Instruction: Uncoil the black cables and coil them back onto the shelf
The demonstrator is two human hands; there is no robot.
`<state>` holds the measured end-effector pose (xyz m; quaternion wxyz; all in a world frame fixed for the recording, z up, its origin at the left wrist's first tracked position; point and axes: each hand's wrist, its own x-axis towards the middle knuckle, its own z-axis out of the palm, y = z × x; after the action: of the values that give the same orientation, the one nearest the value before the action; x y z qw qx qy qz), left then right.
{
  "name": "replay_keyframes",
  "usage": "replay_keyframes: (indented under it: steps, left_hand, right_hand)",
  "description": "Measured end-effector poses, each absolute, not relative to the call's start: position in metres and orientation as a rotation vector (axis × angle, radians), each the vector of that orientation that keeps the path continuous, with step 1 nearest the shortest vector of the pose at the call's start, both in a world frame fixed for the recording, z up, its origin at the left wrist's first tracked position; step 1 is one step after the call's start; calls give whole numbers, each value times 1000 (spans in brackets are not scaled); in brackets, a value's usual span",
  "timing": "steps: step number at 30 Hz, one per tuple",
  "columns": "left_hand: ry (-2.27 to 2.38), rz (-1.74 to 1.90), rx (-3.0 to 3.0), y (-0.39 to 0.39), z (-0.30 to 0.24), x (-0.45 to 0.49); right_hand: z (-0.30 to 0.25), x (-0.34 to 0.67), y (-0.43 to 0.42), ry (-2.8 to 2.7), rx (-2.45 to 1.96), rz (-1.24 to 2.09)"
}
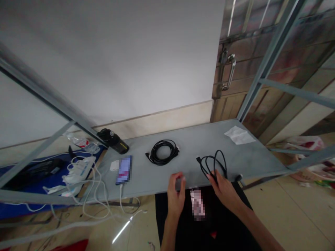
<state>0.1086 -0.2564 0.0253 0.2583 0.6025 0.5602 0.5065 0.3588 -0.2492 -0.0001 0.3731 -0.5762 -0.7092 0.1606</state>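
My right hand (222, 186) rests at the near edge of a grey metal table (193, 148), its fingers closed on a loose black cable (213, 162) that loops away from it. My left hand (176, 190) hovers at the table's near edge with fingers curled, and whether it holds anything I cannot make out. A second black cable (163, 151), neatly coiled, lies farther back near the middle of the table, clear of both hands.
A phone (124, 169) lies left of the coil with a white lead hanging off the edge. A black bottle (113, 140) lies at the far left corner. White paper (239, 135) sits far right. White power strips and cords (78, 172) lie left on blue cloth.
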Motion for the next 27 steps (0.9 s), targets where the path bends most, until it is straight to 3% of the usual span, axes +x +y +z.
replay_keyframes:
  steps: [6,12,18,27]
  left_hand:
    - [1187,1178,1142,-312,46,170]
    - [1266,1280,986,-302,80,176]
    - [1409,1141,1136,-292,87,148]
    - [1519,1400,779,-298,75,82]
  right_hand:
    - [47,342,-265,-1364,-1353,1018]
    - [72,319,-301,-1524,-1140,1340]
    - [73,327,-314,-1362,-1153,1495]
    - [36,460,-286,-778,-1384,1244]
